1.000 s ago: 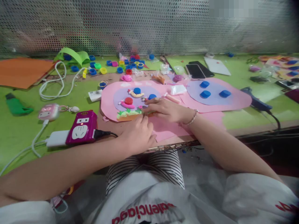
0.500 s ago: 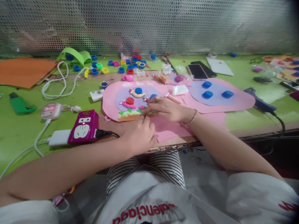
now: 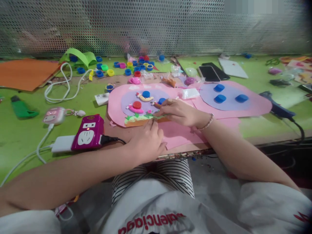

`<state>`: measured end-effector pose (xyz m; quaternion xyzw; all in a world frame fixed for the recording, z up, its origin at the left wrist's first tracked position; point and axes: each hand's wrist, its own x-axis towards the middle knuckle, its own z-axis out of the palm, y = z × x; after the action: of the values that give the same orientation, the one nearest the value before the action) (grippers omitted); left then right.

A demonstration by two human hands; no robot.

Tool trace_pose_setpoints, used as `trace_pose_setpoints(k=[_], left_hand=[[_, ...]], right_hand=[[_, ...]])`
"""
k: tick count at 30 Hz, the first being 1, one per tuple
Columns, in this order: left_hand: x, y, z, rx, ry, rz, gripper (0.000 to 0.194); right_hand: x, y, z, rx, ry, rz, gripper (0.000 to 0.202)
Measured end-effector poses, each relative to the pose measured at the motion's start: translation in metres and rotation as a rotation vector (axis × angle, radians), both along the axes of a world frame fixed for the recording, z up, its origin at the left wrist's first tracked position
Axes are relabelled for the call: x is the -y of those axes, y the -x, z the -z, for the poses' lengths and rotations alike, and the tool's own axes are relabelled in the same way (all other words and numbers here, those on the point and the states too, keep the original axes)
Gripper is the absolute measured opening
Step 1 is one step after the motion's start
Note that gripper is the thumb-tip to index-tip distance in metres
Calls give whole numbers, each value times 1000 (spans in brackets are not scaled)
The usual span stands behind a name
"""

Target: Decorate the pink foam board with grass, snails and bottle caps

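Observation:
A pink paper board [image 3: 114, 104] with a lilac oval lies before me, bearing modelling-clay snails with bottle caps as shells. One is a pink snail with a red cap [image 3: 136, 105]; another is cream with a blue cap [image 3: 146, 94]. Along the board's near edge runs a green and orange clay strip [image 3: 135, 121]. My right hand [image 3: 181, 112] reaches over that strip, fingertips drawn together; anything between them is hidden. Beside it, a brown snail is partly covered. My left hand [image 3: 148, 139] rests at the near edge, fingers stretched toward the strip, thumb apart.
At the right lies a second lilac shape with blue caps [image 3: 220, 98]; a glue gun [image 3: 276, 105] sits beyond it. A purple power socket [image 3: 89, 133] with cables stands left. Several loose bottle caps [image 3: 128, 71] and two phones [image 3: 209, 73] lie at the back.
The view has shifted slightly, so the items appear a little further right. Both hands keep nearly the same place at the clay strip, with only slight finger movement.

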<state>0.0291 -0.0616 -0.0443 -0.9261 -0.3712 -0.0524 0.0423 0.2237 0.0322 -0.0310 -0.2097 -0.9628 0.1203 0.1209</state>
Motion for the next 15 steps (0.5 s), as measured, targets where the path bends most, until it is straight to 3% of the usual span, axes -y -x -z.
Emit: trace_pose_setpoints(k=[15], left_hand=[[-1, 0, 2, 20, -17, -2, 41]], right_hand=[[5, 4, -9, -30, 170, 2, 35]])
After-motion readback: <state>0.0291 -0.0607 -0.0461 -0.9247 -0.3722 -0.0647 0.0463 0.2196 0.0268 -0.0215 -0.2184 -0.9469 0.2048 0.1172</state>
